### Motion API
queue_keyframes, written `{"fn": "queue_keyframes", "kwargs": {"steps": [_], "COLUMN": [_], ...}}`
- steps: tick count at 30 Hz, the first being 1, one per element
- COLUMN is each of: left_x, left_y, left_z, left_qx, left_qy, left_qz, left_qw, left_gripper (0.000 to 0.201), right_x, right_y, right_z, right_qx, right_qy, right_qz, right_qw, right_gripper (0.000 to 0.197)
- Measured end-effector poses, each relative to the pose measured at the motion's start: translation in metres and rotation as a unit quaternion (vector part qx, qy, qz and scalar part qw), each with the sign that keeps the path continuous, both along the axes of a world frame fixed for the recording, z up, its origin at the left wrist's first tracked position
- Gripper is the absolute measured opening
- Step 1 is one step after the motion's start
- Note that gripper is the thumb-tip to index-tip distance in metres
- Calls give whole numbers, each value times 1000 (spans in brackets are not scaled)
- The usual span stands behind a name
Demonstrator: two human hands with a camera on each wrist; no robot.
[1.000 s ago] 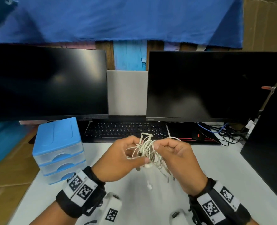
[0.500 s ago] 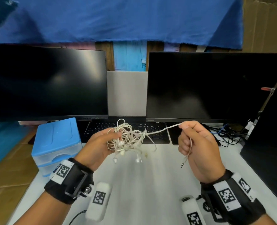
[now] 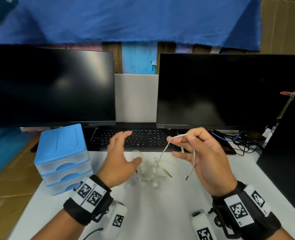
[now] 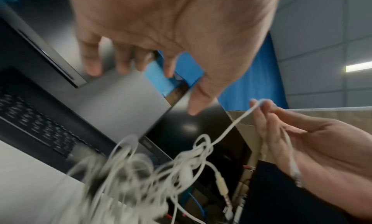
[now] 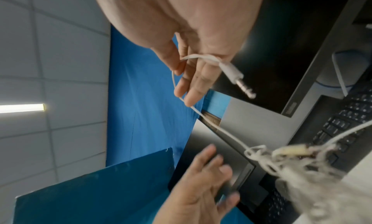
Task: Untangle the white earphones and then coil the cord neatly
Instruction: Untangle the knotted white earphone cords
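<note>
The white earphones (image 3: 148, 170) are a blurred tangle low over the white table (image 3: 160, 213), hanging from one strand that rises to my right hand (image 3: 188, 135). That hand pinches the strand between thumb and forefinger above the keyboard; the short end with the jack plug (image 3: 186, 178) dangles past its palm. In the right wrist view the plug (image 5: 239, 81) juts out beside the fingers (image 5: 189, 90). My left hand (image 3: 133, 147) hovers just left of the tangle (image 4: 153, 171), fingers spread, holding nothing. Whether the tangle touches the table is unclear.
A black keyboard (image 3: 139, 139) lies right behind the hands, under two dark monitors (image 3: 49, 87) (image 3: 226, 90). A blue drawer unit (image 3: 63, 158) stands at the left. Loose cables (image 3: 243, 142) and a black panel (image 3: 285, 161) fill the right side.
My left hand has let go of the tangle and opened. The tangle has dropped towards the table, and it hangs from the strand my right hand still pinches.
</note>
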State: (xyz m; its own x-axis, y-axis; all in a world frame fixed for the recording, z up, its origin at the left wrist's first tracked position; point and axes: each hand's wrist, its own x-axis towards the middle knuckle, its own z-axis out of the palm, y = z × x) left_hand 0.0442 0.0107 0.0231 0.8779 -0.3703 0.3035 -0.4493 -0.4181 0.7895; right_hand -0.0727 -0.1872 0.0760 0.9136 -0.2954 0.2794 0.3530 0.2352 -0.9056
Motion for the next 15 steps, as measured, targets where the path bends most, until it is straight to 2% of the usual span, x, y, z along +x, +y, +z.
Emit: {"fn": "queue_keyframes", "kwargs": {"steps": [2,4,7,8,10,12,15], "left_x": [-13,-21,-26,-28,-32,-38,-46], "left_y": [-10,-18,-23,-23,-25,-31,-41], "left_z": [-2,-10,-25,-30,-35,-35,-33], "left_qx": [5,55,87,89,75,39,-7], "left_qy": [-13,23,75,87,97,103,126], "left_qz": [-145,-228,-242,-231,-217,-238,-284], "left_qw": [989,972,964,965,968,965,950], "left_gripper": [69,56,33,34,52,62,41], "right_x": [0,0,0,0,0,0,-1], "right_y": [7,10,4,2,-3,-4,1], "right_z": [-4,-6,-3,-1,2,3,2], "right_qx": [-4,-1,19,29,52,68,68], "right_qy": [8,13,8,6,4,9,18], "right_qz": [25,34,27,24,29,46,69], "right_qw": [1000,999,999,999,998,997,995], "right_gripper": [12,13,12,12,13,13,13]}}
